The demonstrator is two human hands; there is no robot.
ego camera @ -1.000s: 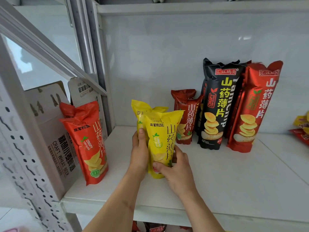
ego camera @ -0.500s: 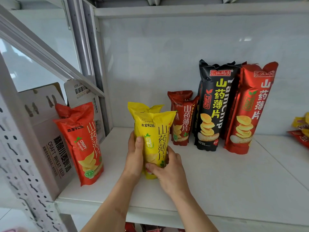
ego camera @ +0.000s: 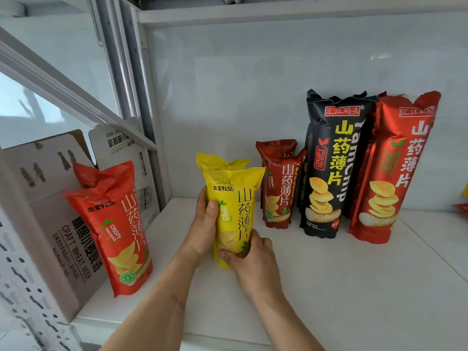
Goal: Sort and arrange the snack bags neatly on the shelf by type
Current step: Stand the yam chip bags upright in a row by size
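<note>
Hands meet at the centre of the frame on a yellow snack bag (ego camera: 234, 209) standing upright on the white shelf (ego camera: 354, 287); the left hand (ego camera: 203, 229) wraps the bag's left side with its thumb laid across the front, fingers curled round and grasping it; the right hand (ego camera: 253, 259) grips the bag's lower end, thumb pressed over the bottom front and fingers curled behind. A second yellow bag (ego camera: 217, 161) stands directly behind the held one, only its top showing. At lower left an orange-red bag (ego camera: 116, 226) stands upright near the shelf's left edge, another orange-red bag (ego camera: 84, 174) peeking out behind it; just beyond them, outside the shelf frame, sits a cardboard beer carton (ego camera: 50, 224). Right of centre a small dark red bag (ego camera: 279, 188) stands against the back panel; beside it, touching, rises a tall black bag (ego camera: 331, 168); a tall red bag (ego camera: 390, 173) stands at its right, overlapping it. At the far right edge a bit of yellow and red packaging (ego camera: 463, 198) is partly cut off.
</note>
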